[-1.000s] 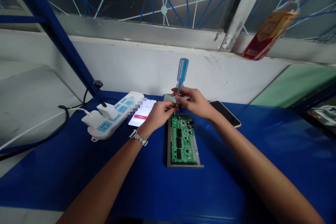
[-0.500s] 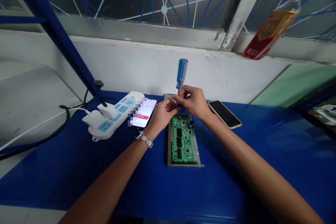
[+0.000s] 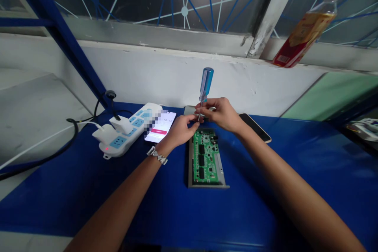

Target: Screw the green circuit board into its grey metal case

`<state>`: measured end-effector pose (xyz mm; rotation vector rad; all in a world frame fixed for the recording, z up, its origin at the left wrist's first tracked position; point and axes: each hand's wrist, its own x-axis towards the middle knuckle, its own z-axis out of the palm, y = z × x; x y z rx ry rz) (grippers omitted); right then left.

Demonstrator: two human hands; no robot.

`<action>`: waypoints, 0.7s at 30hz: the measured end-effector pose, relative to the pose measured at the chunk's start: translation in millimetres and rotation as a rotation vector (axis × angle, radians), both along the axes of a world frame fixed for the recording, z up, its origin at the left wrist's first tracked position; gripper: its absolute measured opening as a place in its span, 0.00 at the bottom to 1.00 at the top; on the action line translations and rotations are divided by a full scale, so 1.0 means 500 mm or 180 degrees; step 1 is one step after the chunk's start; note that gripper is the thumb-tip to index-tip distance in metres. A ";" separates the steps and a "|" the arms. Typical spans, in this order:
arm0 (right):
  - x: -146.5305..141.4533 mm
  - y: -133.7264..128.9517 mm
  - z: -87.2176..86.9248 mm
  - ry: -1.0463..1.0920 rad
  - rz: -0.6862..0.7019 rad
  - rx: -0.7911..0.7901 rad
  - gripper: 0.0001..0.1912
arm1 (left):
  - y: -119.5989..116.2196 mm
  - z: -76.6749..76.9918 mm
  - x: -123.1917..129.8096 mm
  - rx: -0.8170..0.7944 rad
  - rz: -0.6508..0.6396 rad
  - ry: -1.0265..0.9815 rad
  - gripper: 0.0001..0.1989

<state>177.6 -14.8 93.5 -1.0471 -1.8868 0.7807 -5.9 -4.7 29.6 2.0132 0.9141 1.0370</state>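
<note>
A green circuit board (image 3: 205, 156) lies in a grey metal tray (image 3: 223, 173) on the blue table (image 3: 295, 165). A screwdriver (image 3: 205, 82) with a clear blue handle stands upright over the board's far end. My right hand (image 3: 223, 115) pinches its metal shaft just under the handle. My left hand (image 3: 180, 130), with a metal watch at the wrist, holds its fingertips at the lower shaft near the tip. The tip itself is hidden behind my fingers.
A white power strip (image 3: 125, 129) with plugs and a black cable (image 3: 44, 157) lies at the left. A lit phone (image 3: 161, 126) sits beside it, a dark phone (image 3: 258, 128) right of my hands. A bottle (image 3: 305, 31) stands on the window ledge.
Both hands stay at the screwdriver shaft with small finger shifts. The handle has tipped slightly to the right. My left wrist moved back a little toward me.
</note>
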 end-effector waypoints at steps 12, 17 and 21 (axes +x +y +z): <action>-0.040 0.003 -0.029 0.0250 -0.0807 0.0466 0.18 | 0.006 -0.028 0.024 -0.0210 0.0649 -0.0652 0.11; -0.013 -0.002 -0.005 -0.0091 -0.0167 0.0160 0.15 | 0.016 -0.029 0.015 -0.0554 0.0371 -0.0829 0.08; 0.010 0.001 0.001 -0.0093 0.0169 0.0007 0.12 | 0.015 -0.021 0.010 -0.0482 0.0254 -0.0716 0.03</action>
